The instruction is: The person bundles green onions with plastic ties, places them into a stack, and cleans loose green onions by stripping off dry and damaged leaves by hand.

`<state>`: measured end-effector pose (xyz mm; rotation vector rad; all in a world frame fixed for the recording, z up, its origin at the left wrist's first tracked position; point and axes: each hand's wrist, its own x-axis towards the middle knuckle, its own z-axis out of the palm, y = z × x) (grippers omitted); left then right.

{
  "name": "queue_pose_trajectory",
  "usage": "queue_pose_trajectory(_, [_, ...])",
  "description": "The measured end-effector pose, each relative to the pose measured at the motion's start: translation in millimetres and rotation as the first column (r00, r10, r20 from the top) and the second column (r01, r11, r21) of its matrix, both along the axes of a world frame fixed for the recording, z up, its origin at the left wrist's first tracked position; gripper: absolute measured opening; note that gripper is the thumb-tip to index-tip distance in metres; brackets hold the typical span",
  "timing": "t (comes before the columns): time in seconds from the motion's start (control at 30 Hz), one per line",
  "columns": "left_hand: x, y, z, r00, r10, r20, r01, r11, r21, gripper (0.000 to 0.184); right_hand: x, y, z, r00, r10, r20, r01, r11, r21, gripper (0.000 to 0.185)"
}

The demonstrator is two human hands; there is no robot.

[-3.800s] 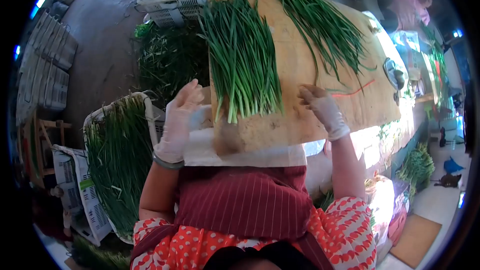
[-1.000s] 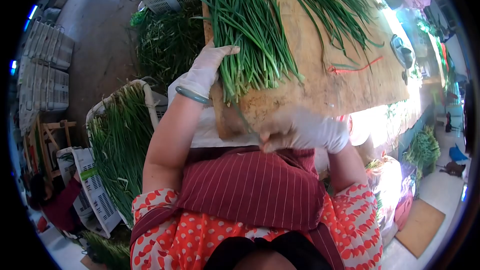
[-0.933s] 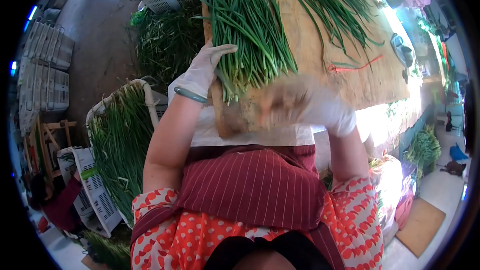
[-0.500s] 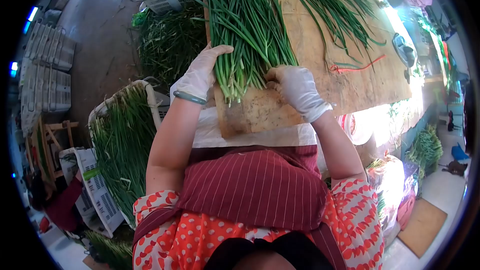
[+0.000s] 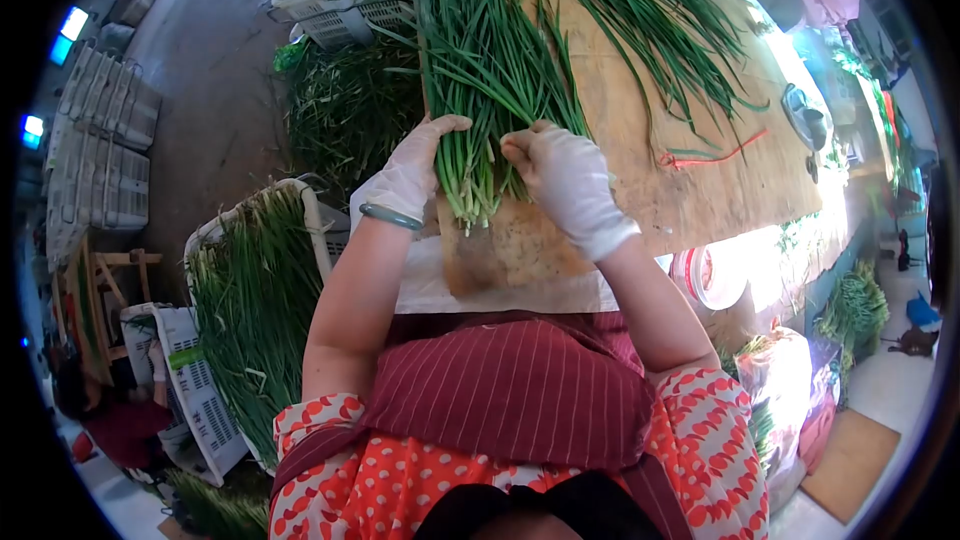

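A thick bundle of garlic chives (image 5: pixel 490 60) lies on a wooden board (image 5: pixel 640 180), its pale cut ends toward me. My left hand (image 5: pixel 408 172), in a white glove with a bangle at the wrist, cups the bundle's left side near the stem ends, thumb over the stalks. Gloved too, my right hand (image 5: pixel 570 178) is closed in a pinch at the right side of the stems, with stalks at its fingertips. The undersides of my fingers are hidden.
A looser pile of chives (image 5: pixel 660 30) lies at the board's far right, near a red tie (image 5: pixel 715 152) and a metal object (image 5: pixel 805 118). At left stand a crate of chives (image 5: pixel 255 310), a heap of leaves (image 5: pixel 345 105) and a white basket (image 5: pixel 345 15). Another person (image 5: pixel 125 425) is at lower left.
My right hand has moved left and inward over the stems, its fingers now pinched. My left hand keeps its place on the bundle. The whole view has shifted slightly.
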<state>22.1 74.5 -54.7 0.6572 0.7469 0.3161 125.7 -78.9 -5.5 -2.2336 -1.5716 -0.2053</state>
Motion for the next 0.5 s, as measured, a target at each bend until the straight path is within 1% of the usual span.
queue_pose_trajectory(0.03, [0.1,-3.2,1.8,0.999,0.038,-0.014,-0.038,0.999,0.015,0.010,-2.4,5.7,1.7,0.981,-0.059,-0.186,0.035,0.991,-0.131,0.022])
queue_pose_trajectory(0.07, [0.2,-7.1,5.3,0.997,0.077,-0.027,-0.076,0.997,0.031,0.009,-2.0,9.4,-0.1,0.981,-0.054,-0.185,0.031,0.992,-0.124,0.022])
queue_pose_trajectory(0.13, [-2.0,-1.2,10.7,0.995,-0.085,-0.048,0.087,0.995,0.047,0.012,1.0,26.7,-5.2,0.876,-0.167,-0.453,0.000,0.938,-0.347,0.027])
queue_pose_trajectory(0.17, [2.3,-2.7,5.5,1.000,-0.006,-0.007,0.006,0.998,0.055,0.020,2.3,29.4,-5.3,0.863,-0.212,-0.459,0.019,0.920,-0.390,0.031])
queue_pose_trajectory(0.2, [4.5,-0.1,-0.1,0.999,-0.001,0.054,0.000,1.000,0.020,0.026,3.3,31.7,-5.9,0.865,-0.196,-0.463,0.009,0.927,-0.376,0.031])
queue_pose_trajectory(0.23, [4.6,2.9,-6.5,0.999,0.012,0.041,-0.013,1.000,0.023,0.025,3.4,31.3,-8.2,0.881,-0.192,-0.432,0.038,0.939,-0.341,0.030])
queue_pose_trajectory(0.27, [2.8,-0.5,-1.4,1.000,0.018,0.024,-0.018,1.000,0.019,0.024,0.7,27.8,-5.7,0.893,-0.200,-0.402,0.071,0.947,-0.312,0.030])
queue_pose_trajectory(0.33, [0.5,1.4,-0.7,1.000,-0.012,0.000,0.012,1.000,0.008,0.023,2.4,12.8,5.0,0.909,-0.184,-0.373,0.072,0.953,-0.295,0.029])
queue_pose_trajectory(0.4, [0.5,2.2,1.7,0.999,-0.031,-0.010,0.031,0.999,-0.014,0.022,-0.9,-7.0,26.7,0.923,-0.179,-0.340,-0.049,0.822,-0.567,0.029])
queue_pose_trajectory(0.43, [-0.7,1.8,6.9,0.998,-0.056,-0.029,0.056,0.998,-0.011,0.020,-6.4,-17.5,27.4,0.953,-0.136,-0.271,-0.025,0.855,-0.518,0.029])
queue_pose_trajectory(0.47, [-2.2,0.0,10.6,0.995,-0.083,-0.051,0.083,0.997,-0.008,0.019,-9.4,-18.3,26.4,0.953,-0.137,-0.271,-0.028,0.850,-0.526,0.029])
queue_pose_trajectory(0.5, [1.9,-5.7,11.5,0.996,0.017,-0.086,-0.015,1.000,0.024,0.018,-13.3,-15.8,26.0,0.892,-0.180,-0.414,-0.008,0.910,-0.414,0.029])
